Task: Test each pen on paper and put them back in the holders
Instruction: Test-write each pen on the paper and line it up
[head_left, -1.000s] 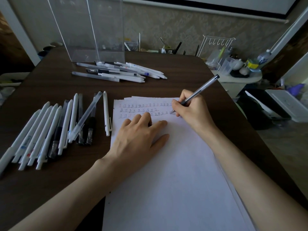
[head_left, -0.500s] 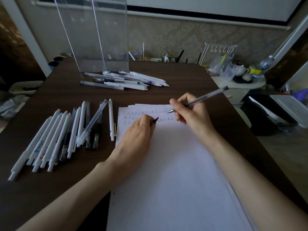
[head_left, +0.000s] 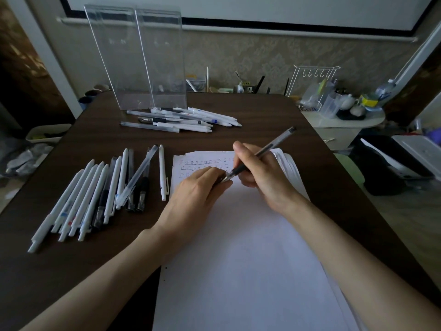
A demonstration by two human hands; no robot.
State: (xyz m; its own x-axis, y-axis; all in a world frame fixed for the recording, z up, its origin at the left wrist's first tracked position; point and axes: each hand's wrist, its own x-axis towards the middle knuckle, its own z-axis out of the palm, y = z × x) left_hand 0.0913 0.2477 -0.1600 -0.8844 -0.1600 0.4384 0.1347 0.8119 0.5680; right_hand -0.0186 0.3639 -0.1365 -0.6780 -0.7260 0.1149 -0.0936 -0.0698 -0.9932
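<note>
**Both hands meet at the pen tip over the paper**

From my seat at the remote feed, the right hand has its fingers curled round a pen with a clear barrel and a dark grip. It pinches the pen low on the grip. The barrel slants up toward the table's far right corner and the tip points down and left.

The left hand is curled too. Its fingertips are bunched tight on a small dark piece, which I take to be the cap. The pen tip touches that pinch. Most of the cap is hidden by the fingers.

Both hands hover over the far end of the paper. The stack of sheets runs from the middle of the table to its near edge. Rows of written marks sit at the paper's far left corner, partly under the hands.

Two clear holders stand upright at the far edge, toward the left. A heap of pens lies just in front of them. A row of pens lies along the left edge, and one white pen lies just beside the paper.
</note>
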